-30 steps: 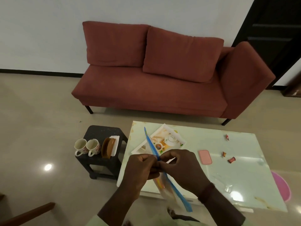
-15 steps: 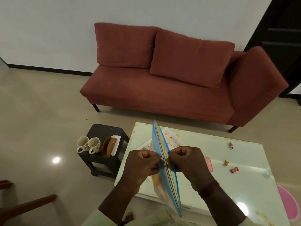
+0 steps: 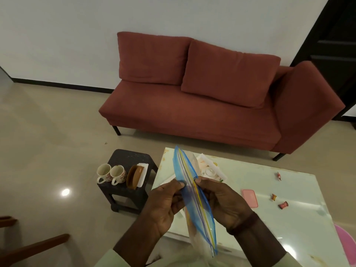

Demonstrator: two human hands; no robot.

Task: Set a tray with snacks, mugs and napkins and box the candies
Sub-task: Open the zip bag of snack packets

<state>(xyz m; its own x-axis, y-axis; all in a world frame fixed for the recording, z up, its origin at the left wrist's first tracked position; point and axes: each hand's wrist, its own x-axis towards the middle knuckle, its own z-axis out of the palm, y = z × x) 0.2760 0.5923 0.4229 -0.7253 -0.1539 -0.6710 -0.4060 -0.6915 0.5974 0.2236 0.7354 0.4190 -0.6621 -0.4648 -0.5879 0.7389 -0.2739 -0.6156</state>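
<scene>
Both hands are holding a zip bag [image 3: 194, 201] above the near left edge of the glass table [image 3: 289, 218]. The left hand [image 3: 165, 207] and right hand [image 3: 223, 201] are each pinching one side of its blue zip strip, pulling the mouth slightly apart. The strip's long axis is running far-left to near-right, mouth facing up. Three candies [image 3: 282, 205] and a pink lid [image 3: 249, 198] are lying right; two mugs [image 3: 111, 174] are sitting on the black stool [image 3: 127, 157] left.
</scene>
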